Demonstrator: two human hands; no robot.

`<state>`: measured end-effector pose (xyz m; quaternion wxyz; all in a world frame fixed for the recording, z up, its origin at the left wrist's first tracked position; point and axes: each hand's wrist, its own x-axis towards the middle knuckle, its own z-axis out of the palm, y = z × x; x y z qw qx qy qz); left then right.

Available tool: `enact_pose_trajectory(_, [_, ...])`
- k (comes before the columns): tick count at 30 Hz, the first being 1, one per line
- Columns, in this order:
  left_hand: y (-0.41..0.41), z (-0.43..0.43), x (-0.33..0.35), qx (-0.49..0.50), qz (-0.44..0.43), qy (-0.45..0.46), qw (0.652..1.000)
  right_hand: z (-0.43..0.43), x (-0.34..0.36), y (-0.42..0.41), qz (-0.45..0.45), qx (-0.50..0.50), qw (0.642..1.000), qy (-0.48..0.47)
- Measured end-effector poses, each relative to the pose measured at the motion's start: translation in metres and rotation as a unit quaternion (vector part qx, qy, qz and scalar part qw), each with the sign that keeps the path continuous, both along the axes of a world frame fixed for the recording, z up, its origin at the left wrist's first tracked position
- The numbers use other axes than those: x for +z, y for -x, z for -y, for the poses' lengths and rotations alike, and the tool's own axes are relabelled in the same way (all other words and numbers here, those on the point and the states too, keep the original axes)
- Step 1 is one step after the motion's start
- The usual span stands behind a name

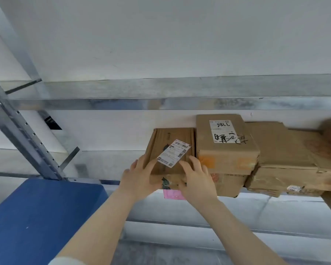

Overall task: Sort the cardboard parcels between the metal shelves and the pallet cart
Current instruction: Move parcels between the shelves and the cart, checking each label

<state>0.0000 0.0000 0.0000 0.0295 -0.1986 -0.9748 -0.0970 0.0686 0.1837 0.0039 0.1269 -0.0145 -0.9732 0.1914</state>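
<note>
Parcel (170, 150) on the metal shelf (107, 163), long axis pointing away from you; your left hand (139, 175) and right hand (196, 180) flank its near end, equally close, fingers (137, 164) gripping its sides.

The tall parcel's (225, 150) white label (220, 131) shows handwritten "98LL", with large black marker characters below it. Print on the flat parcel's (170, 136) barcode label (174, 153) is too small to read.

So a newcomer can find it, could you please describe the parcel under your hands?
On the metal shelf, look along the row of cardboard boxes. The parcel is leftmost, held by the left hand and right hand. Only its white barcode label lies askew.
</note>
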Motion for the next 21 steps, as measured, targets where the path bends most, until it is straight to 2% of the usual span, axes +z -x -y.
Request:
enact_pose_trajectory(8, [0.045,0.011,-0.017,-0.081,0.076,-0.030,0.993,0.007,-0.021,0.024,0.001,-0.029,0.999,-0.026])
enact_pose_trajectory(12, [0.054,0.013,-0.024,-0.109,0.095,-0.065,0.987,0.010,-0.031,0.030,0.032,0.004,0.999,-0.038])
enact_pose_trajectory(17, [0.057,0.011,-0.031,-0.116,0.076,-0.138,0.981,0.003,-0.027,0.039,0.063,0.036,0.997,-0.038])
enact_pose_trajectory(21, [0.053,0.014,-0.032,-0.127,0.054,-0.140,0.981,0.003,-0.027,0.041,0.054,0.056,0.996,-0.049])
